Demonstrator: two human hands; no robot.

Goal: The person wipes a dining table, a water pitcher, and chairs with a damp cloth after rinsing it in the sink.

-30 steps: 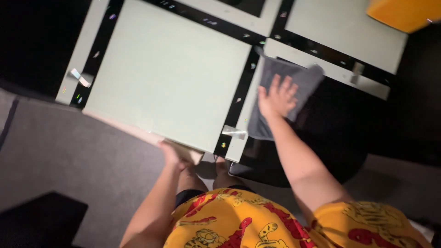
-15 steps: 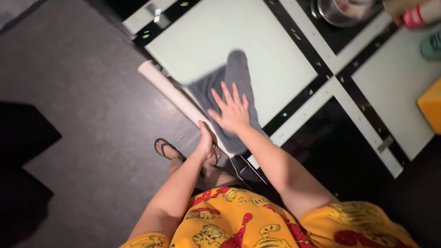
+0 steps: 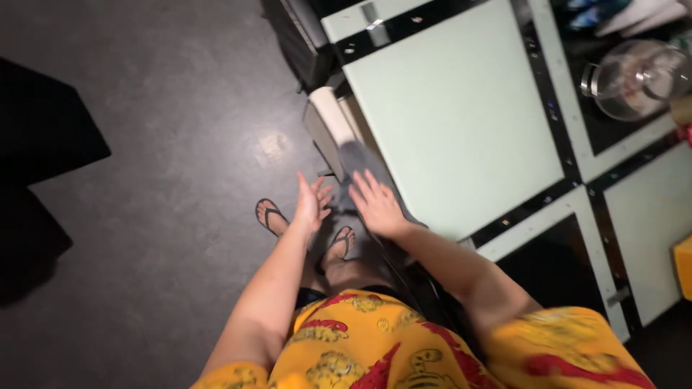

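Flat and open, the right hand (image 3: 376,204) presses the grey cloth (image 3: 358,161) on the pale cabinet door (image 3: 454,115) edge at centre frame, lower than before; the left hand (image 3: 311,202) is open beside it.

Dark grey floor (image 3: 166,180), two sandalled feet (image 3: 271,215) on it, pale green cabinet (image 3: 454,115) standing alongside

You stand in black flip-flops (image 3: 270,216) on a dark grey floor (image 3: 166,144), a yellow dress with a red pattern (image 3: 375,346) filling the bottom of the view. To your right runs a pale green counter (image 3: 461,115) edged with black strips. A glass-lidded steel pot (image 3: 638,79) sits at the upper right, a yellow object (image 3: 683,266) at the right edge.
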